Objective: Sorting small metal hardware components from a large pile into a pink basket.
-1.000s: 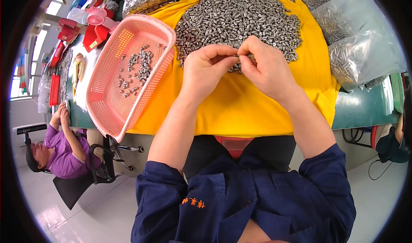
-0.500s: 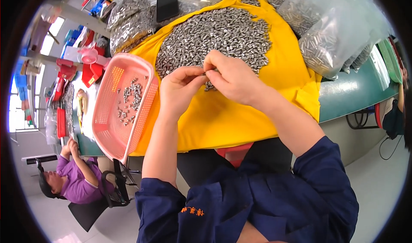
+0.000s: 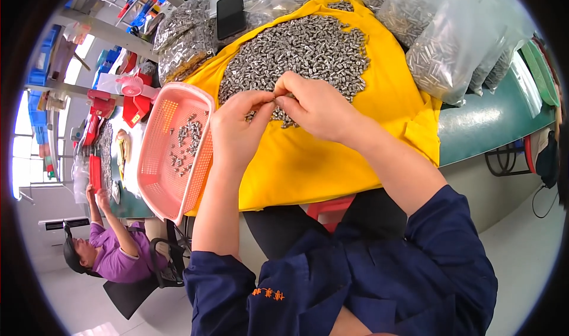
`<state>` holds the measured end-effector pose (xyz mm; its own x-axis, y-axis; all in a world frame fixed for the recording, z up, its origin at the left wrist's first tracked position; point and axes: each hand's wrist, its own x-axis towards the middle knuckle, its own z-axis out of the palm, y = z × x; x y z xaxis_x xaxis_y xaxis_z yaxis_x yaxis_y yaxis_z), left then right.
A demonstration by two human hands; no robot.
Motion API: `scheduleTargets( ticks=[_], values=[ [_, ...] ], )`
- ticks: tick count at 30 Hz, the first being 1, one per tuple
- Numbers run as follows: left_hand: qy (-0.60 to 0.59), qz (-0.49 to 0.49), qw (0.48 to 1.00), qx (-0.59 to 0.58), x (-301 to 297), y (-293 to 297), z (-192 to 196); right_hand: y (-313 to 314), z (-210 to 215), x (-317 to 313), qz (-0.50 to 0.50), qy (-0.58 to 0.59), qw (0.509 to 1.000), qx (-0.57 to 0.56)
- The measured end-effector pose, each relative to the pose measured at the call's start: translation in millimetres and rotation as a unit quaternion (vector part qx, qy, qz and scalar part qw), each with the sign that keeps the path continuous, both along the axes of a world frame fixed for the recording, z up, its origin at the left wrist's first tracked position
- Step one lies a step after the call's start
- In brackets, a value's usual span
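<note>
My left hand [image 3: 236, 127] and my right hand [image 3: 315, 109] meet at the fingertips over the near edge of a heap of small silvery metal parts [image 3: 296, 50]. Both are closed in a pinch, thumb against forefinger. Whatever lies between the fingertips is too small and too covered to make out. Under the heap spreads a yellow cloth [image 3: 314, 167], reaching the table's near edge. Left of my left hand stands a pink plastic basket [image 3: 155, 169] with perforated sides, a scatter of similar metal parts [image 3: 188, 137] lying in it.
Clear bags of metal parts stand at the back right [image 3: 441, 57] and back left [image 3: 186, 36]. A black phone [image 3: 230, 16] lies at the far side. The green tabletop [image 3: 474, 131] shows on the right. A co-worker in purple [image 3: 127, 256] sits to the left, near a red bin [image 3: 95, 173].
My joined hands have shifted slightly left, still pinched together. The co-worker's hands have risen to the red bin. The view has tilted a little.
</note>
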<state>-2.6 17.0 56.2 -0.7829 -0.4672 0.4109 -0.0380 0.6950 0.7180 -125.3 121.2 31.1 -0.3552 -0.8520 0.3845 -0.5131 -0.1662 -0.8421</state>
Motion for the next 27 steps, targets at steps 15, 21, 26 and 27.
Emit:
scheduleTargets(
  ticks=[15, 21, 26, 27],
  values=[
    [-0.182, 0.006, 0.967, -0.176, 51.8, -10.8, 35.3, 48.3, 25.7, -15.6, -0.089, -0.02, 0.995, -0.029],
    [-0.057, -0.077, 0.989, 0.111, 31.8, 6.6, 10.7, 37.6, 14.9, 12.1, -0.008, -0.009, 0.999, -0.053],
    [0.096, -0.094, 0.925, 0.355, 10.5, -2.4, -19.9, 23.2, 33.1, 2.0, 0.016, -0.036, 0.999, 0.005],
    [0.105, -0.108, 0.918, 0.366, 4.8, -3.3, -22.7, 19.4, 33.4, -0.1, 0.016, -0.052, 0.998, 0.025]
  ],
)
